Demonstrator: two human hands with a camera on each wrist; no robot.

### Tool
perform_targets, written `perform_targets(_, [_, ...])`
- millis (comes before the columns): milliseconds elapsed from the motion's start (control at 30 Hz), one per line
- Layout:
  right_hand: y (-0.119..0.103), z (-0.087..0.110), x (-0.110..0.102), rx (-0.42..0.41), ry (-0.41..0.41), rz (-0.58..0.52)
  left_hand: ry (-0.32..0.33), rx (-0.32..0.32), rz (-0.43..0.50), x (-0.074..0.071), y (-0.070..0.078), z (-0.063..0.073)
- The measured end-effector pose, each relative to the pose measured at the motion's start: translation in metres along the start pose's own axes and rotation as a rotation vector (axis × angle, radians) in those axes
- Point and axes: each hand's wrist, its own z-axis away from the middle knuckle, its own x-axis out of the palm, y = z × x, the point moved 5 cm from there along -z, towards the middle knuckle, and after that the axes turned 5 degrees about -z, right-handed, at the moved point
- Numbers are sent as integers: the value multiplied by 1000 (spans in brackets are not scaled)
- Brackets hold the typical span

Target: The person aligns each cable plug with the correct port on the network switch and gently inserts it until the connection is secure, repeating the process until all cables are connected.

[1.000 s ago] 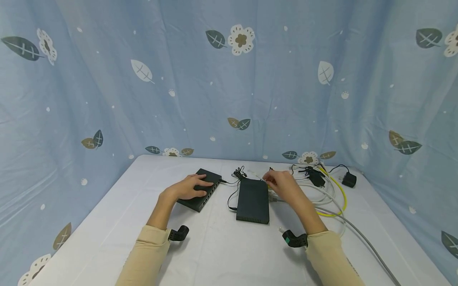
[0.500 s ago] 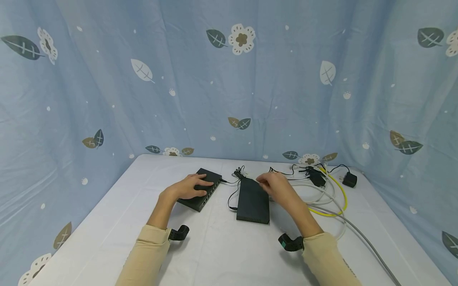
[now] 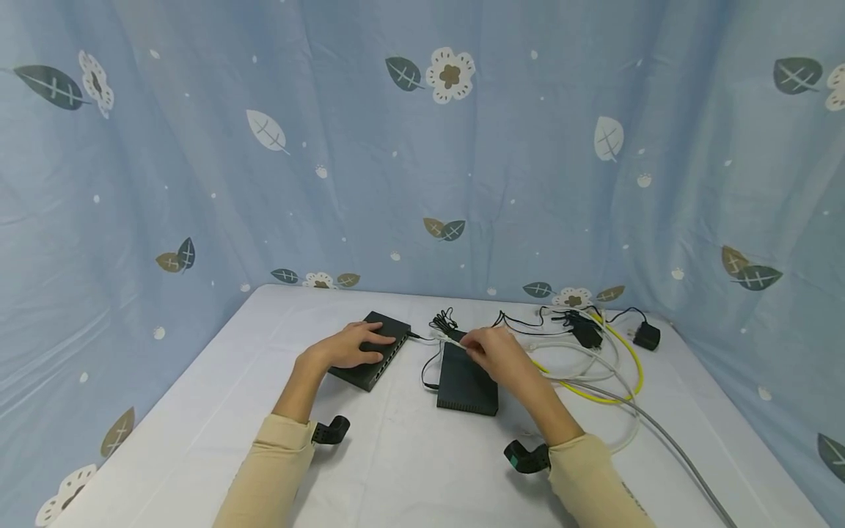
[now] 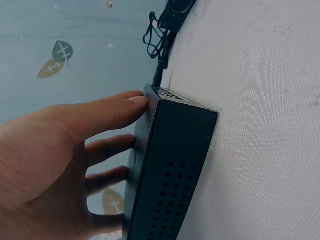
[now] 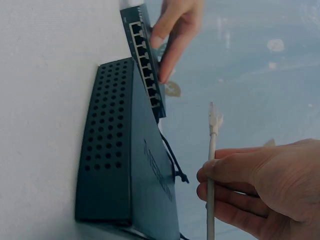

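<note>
My left hand (image 3: 346,346) rests on a black network switch (image 3: 388,325), thumb and fingers spread across its top. A row of ports (image 5: 145,65) runs along the switch's right side. In the left wrist view its perforated end (image 4: 175,175) faces the camera. My right hand (image 3: 498,359) pinches a white Ethernet cable (image 5: 211,195) just behind its clear plug (image 5: 215,119). That plug points left, toward the switch, with a gap between them. Below the right hand lies a second black box (image 3: 465,389) with lettering on top and vent holes along one side; the hand hides its right edge.
Behind the second box sits a bundled black cord (image 3: 444,319). At the right are a yellow cable (image 3: 635,359), a grey cable (image 3: 680,447), a black adapter (image 3: 584,331) and a black plug-in adapter (image 3: 647,335). A patterned curtain (image 3: 422,161) hangs behind the table.
My right hand has moved left from the second box's right edge to above it, bringing the Ethernet plug closer to the switch. The left hand has stayed on the switch.
</note>
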Motion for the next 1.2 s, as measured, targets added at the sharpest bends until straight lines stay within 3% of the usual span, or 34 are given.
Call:
perform_targets(400, [-6,-5,5,21,31,11,-5,-4,-2,1,-2,-1])
perform_targets(700, [-6,-11,15,103,-3,-11,-4,-4,-4,2,-2,-1])
perform_targets(1200, [-13,-23,26,140,-3,-3,-1,2,1,1,-2,-2])
